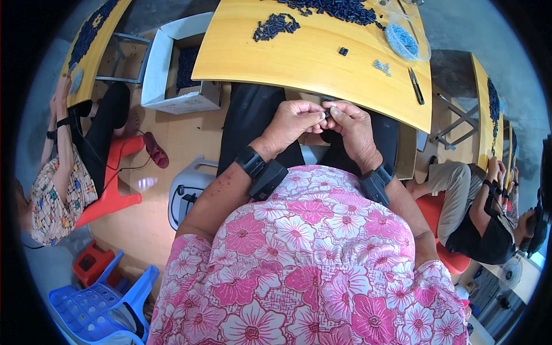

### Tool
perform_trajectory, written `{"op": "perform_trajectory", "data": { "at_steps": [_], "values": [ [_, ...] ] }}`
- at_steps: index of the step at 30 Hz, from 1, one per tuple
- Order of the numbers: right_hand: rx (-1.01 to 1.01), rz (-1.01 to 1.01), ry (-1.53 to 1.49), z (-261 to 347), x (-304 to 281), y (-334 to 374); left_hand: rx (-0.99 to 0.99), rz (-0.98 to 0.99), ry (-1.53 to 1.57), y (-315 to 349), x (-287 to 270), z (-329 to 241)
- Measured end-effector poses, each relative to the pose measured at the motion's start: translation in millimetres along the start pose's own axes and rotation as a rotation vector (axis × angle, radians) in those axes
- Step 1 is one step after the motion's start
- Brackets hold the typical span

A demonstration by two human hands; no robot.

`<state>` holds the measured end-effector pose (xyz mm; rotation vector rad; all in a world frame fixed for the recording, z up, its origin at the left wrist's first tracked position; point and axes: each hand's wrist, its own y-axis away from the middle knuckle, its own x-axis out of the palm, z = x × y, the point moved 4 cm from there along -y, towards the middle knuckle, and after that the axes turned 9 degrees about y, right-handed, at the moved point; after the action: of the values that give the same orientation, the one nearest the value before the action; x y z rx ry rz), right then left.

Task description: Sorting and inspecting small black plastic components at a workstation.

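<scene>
Both hands meet just off the near edge of the yellow table (pixel 310 63), above my lap. My left hand (pixel 294 125) pinches a small black part (pixel 327 114) between thumb and fingertips. My right hand (pixel 352 127) has its thumb and fingers closed on the same part from the other side. Fingers cover most of it, so its exact kind is not visible. On the tabletop beyond lie a few similar black pieces (pixel 343 51), some small clear-blue pieces (pixel 382 68) and slim black tweezers or snips (pixel 416 86).
A large heap of black parts (pixel 339 8) and a smaller cluster (pixel 276 26) lie farther back. A clear round tub (pixel 426 50) holds blue pieces. Left of the table stands a white carton (pixel 184 103). People work at tables on both sides; a blue plastic chair (pixel 92 305) stands lower left.
</scene>
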<state>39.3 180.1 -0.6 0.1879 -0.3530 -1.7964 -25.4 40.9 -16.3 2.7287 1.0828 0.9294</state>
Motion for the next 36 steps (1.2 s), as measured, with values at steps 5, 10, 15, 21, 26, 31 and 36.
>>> {"op": "perform_trajectory", "data": {
  "at_steps": [5, 10, 15, 21, 26, 31, 36],
  "values": [
    [0.008, 0.034, -0.081, 6, 5, 2, 0.002, 0.005, 0.006, 0, -1, -1],
    [0.062, 0.012, -0.111, 0, 2, 3, 0.064, -0.063, 0.009, 1, 2, -6],
    [0.186, 0.147, -0.019, 2, 8, 1, 0.076, -0.076, -0.014, 1, 0, -6],
    [0.25, 0.159, -0.007, 10, 15, 1, 0.131, -0.07, -0.042, 1, -2, -8],
    [0.298, 0.177, -0.035, 12, 15, 0, 0.192, -0.063, -0.033, 0, -2, -7],
    [0.36, 0.24, -0.101, 2, 9, -2, 0.296, -0.077, -0.168, 0, -4, -9],
    [0.379, 0.306, -0.197, -1, 8, 0, 0.286, -0.079, -0.185, 0, -3, -9]
  ]
}}
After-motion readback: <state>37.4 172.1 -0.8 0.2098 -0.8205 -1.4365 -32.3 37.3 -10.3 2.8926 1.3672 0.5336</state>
